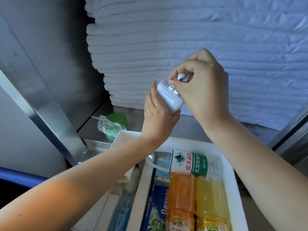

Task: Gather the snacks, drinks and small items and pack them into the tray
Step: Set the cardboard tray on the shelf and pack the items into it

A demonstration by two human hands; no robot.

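Left hand (pixel 156 112) grips a white case (pixel 168 97) above the tray (pixel 233 174); right hand (pixel 200 84) pinches a small white piece (pixel 183 76) at its top.

left grip (pixel 158 117) raised, curled, clasping | right grip (pixel 200 84) just above, pinching | both forearms extended

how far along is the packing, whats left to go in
Done: a water bottle, an orange drink, a yellow drink and a blue packet lie in the tray. In hand: the left hand holds a small white box; the right hand pinches a small pale piece at the box's top. Left: that box, and a green tub in plastic wrap on the shelf outside the tray.
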